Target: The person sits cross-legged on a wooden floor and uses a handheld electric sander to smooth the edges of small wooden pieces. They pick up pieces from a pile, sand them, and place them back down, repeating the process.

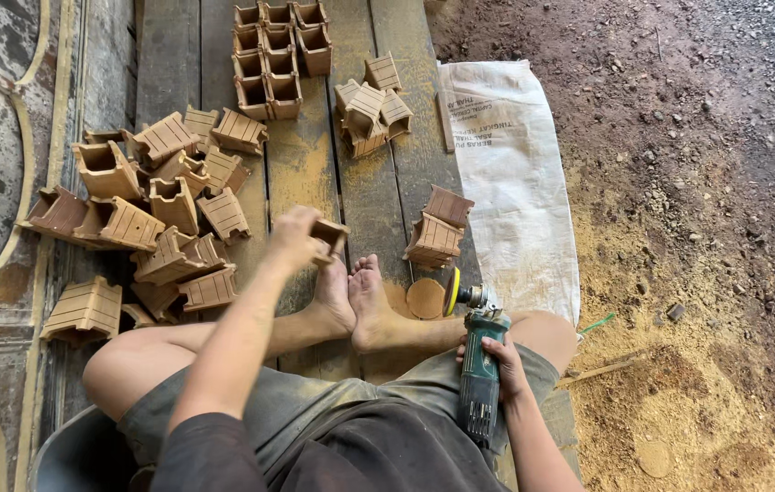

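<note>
Wooden piece (329, 235) in left hand's (295, 239) grip

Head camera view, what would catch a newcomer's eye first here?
Most striking is the jumbled heap of small brown ribbed wooden boxes on the plank floor at left, with a neater stack of the same boxes at the top. At centre, the left hand holds one small wooden box above bare feet, while the right hand grips a green angle grinder with a yellow disc. A white woven sack lies at right beside sawdust.
</note>
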